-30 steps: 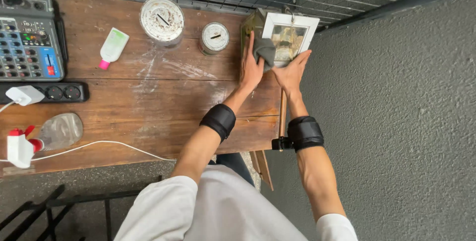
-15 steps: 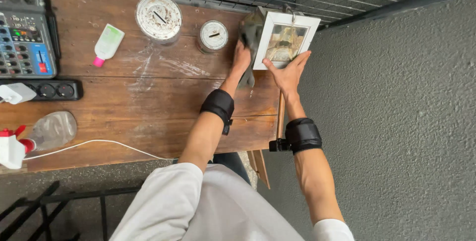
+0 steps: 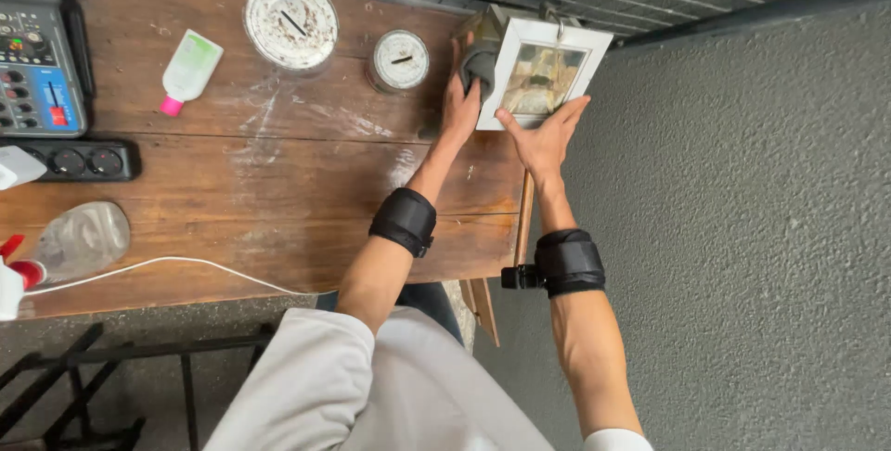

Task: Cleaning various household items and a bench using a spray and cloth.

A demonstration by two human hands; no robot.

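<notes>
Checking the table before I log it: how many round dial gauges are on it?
2: a large round dial gauge at the table's far edge, and a smaller dial gauge right of it, beside the left hand. None looks hidden.

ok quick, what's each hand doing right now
Left hand: closed on a grey cloth, pressed against the side of the white lantern.
Right hand: open, fingers spread on the lantern's front, steadying it.

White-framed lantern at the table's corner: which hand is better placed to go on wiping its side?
Probably the left hand: it presses the grey cloth against the lantern's left side. The right hand is spread on the front frame, steadying it, with no cloth.
</notes>
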